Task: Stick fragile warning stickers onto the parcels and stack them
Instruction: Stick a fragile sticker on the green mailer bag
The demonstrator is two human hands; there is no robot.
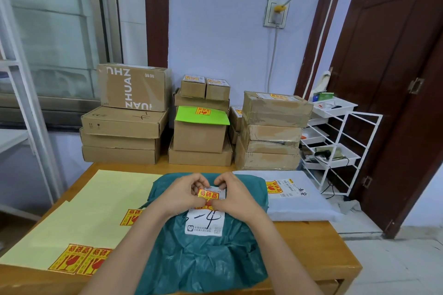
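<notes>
Sticker, small yellow-and-red fragile label [209, 194], pinched between both hands above teal plastic mailer parcel [203, 246] at wooden tabletop's [311, 230] near edge. Left hand [178, 195] and right hand [233, 195] curl fingertips onto it, likely peeling backing. Risk: it folds onto itself or tears, or lands crooked over white shipping label [206, 223]. Grey mailer [299, 201] at right edge, cardboard box stacks [199, 136] along far edge.

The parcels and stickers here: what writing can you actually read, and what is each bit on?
"ZHUAN ZHUAN", upside down and partly cut off: top brown box of the left stack.
"易碎品": red-and-yellow sticker pinched by left hand and right hand.
"易碎品": spare stickers on the yellow sheet.
Handwritten marks: white label on the green parcel; small print blurred.
White parcel's label: too small.
</notes>
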